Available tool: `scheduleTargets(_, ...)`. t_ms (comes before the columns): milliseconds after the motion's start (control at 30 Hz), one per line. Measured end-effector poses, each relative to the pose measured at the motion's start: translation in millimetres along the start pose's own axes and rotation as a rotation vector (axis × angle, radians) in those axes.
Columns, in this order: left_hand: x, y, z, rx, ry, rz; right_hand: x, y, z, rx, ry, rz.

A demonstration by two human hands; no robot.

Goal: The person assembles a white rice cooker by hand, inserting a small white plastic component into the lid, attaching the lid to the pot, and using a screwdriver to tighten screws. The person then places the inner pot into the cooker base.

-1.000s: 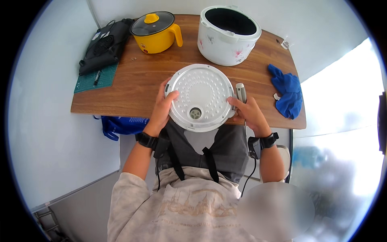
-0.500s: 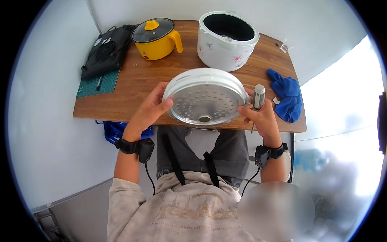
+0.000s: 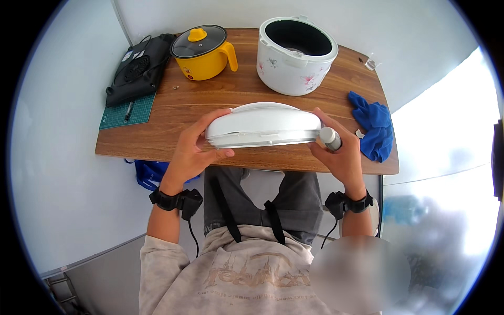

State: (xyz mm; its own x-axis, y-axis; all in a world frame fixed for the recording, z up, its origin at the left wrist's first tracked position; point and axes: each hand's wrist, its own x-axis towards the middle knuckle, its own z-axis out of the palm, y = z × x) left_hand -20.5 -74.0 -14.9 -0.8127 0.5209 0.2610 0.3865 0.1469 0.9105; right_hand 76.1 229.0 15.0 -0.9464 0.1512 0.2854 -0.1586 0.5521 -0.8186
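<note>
A round white rice cooker lid point(image 3: 265, 125) is held up over the front of the table, its rim edge facing me and its metal underside hidden from view. My left hand point(image 3: 191, 144) grips it at the left side, thumb below and fingers on top. At the lid's right side my right hand point(image 3: 341, 152) grips it, and a screwdriver with a light grey handle point(image 3: 330, 138) is tucked in the same hand. Behind the lid stands the white flowered rice cooker body point(image 3: 294, 71), with its dark inside open to view.
A yellow pot point(image 3: 205, 65) with a glass lid stands at the back left. Beside it a black appliance point(image 3: 137, 71) lies near a green cutting mat point(image 3: 118, 116) with a pen on it. A blue cloth point(image 3: 375, 128) hangs near the right edge of the wooden table point(image 3: 157, 136).
The lid has tipped, so its dimpled metal underside no longer shows and its white side does. Both hands have turned with it, and the screwdriver handle now points toward me.
</note>
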Motion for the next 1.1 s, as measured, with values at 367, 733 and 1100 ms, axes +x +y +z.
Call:
scheduleTargets(367,-3.0,4.4,1.2,0.182,-0.007,0.105,3.3,-10.6,6.1,-0.092,-0.105,-0.323)
scheduleTargets(733,-6.3,8.3,-1.8,0.276,0.024,0.147,1.6,1.4,22.1,-0.062,-0.045,-0.357)
scheduleTargets(1100,-12.3,13.9,-11.2,0.335,-0.094,0.07,4.6,11.8,29.0,-0.049,-0.078,-0.335)
